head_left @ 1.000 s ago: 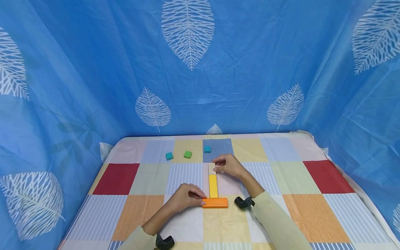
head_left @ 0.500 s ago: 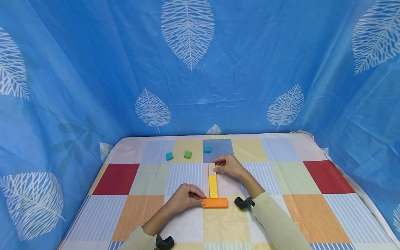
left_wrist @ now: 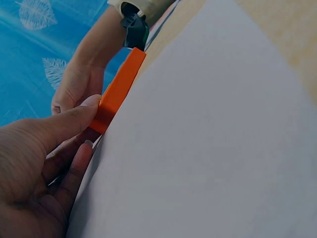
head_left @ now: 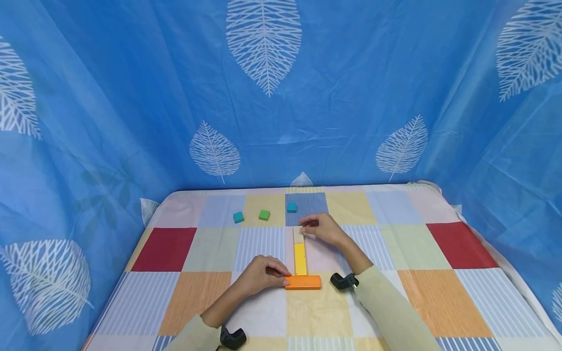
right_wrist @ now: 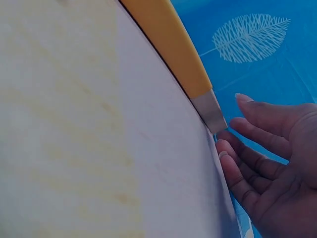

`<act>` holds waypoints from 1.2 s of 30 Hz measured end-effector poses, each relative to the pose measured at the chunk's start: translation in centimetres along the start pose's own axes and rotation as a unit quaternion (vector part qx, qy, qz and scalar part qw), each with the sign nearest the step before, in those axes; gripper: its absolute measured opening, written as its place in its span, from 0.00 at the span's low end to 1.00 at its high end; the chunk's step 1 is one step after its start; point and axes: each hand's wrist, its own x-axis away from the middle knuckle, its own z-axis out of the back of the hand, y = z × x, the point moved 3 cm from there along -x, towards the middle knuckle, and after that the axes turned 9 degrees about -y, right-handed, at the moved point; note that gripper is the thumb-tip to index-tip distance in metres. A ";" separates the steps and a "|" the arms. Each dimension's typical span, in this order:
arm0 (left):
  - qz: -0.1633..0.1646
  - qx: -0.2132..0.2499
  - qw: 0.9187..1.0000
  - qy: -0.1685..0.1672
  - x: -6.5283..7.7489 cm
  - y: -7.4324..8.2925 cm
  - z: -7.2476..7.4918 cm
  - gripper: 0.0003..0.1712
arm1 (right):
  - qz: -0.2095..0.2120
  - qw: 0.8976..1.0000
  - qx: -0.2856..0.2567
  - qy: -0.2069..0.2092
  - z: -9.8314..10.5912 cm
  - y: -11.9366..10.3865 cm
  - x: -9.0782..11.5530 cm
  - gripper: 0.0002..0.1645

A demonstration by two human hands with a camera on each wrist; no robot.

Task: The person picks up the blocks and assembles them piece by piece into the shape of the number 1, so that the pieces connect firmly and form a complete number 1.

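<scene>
An orange rectangular block (head_left: pixel 303 282) lies crosswise on the patchwork cloth. My left hand (head_left: pixel 262 276) pinches its left end, the thumb on the near side and the fingers behind, as the left wrist view shows. From its far side a yellow block (head_left: pixel 300 259) runs straight away from me. A short pale wooden block (head_left: pixel 298 236) continues that line, end to end with the yellow one. By its far end is my right hand (head_left: pixel 325 229). In the right wrist view, that hand's thumb is raised off the pale block, with loosely bent fingers close to its end.
Behind the line of blocks sit two small teal blocks, one to the left (head_left: pixel 238 217) and one in the middle (head_left: pixel 291 207), with a green block (head_left: pixel 264 215) between them. A blue leaf-print curtain (head_left: pixel 338 122) encloses the back and sides of the table.
My right hand's thumb has moved from the pale block's right side toward its far end and off it. The left hand stays on the orange block. The head view has tilted slightly.
</scene>
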 end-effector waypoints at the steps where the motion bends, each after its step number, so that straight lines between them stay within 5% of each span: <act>1: 0.001 0.000 1.000 -0.001 0.0 0.0 0.0 0.07 | 0.000 1.000 0.001 0.001 0.1 -0.1 0.0 0.17; 11: 0.018 -0.003 1.000 0.001 0.2 0.0 0.1 0.07 | 0.018 0.999 0.035 0.012 1.0 -1.1 -1.3 0.16; 21: -0.005 -0.004 1.000 -0.003 0.1 -0.1 -0.1 0.07 | 0.025 0.997 0.061 0.028 2.9 -2.2 -3.3 0.14; 36: 0.016 0.007 1.000 -0.003 0.1 0.0 0.0 0.07 | -0.011 0.997 0.072 0.015 3.3 -1.3 -7.4 0.17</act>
